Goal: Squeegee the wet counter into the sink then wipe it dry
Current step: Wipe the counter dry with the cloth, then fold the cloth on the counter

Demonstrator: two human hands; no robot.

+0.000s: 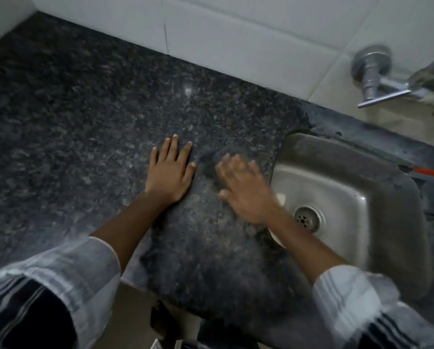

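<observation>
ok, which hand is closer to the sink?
The right hand, blurred, at the counter edge beside the sink. The left hand lies flat with fingers spread, farther from it.

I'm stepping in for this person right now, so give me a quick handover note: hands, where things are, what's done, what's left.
Left hand: flat, open on the counter, fingers spread, holding nothing.
Right hand: open, blurred with motion, at the counter edge beside the sink; nothing visibly held.
No squeegee or cloth in view. Tap on the wall above the sink; a pale object lies in the basin, partly hidden by the right arm.
Done: cannot tell how wet the counter is.
Left: push any water into the sink, then wipe dry.
</observation>
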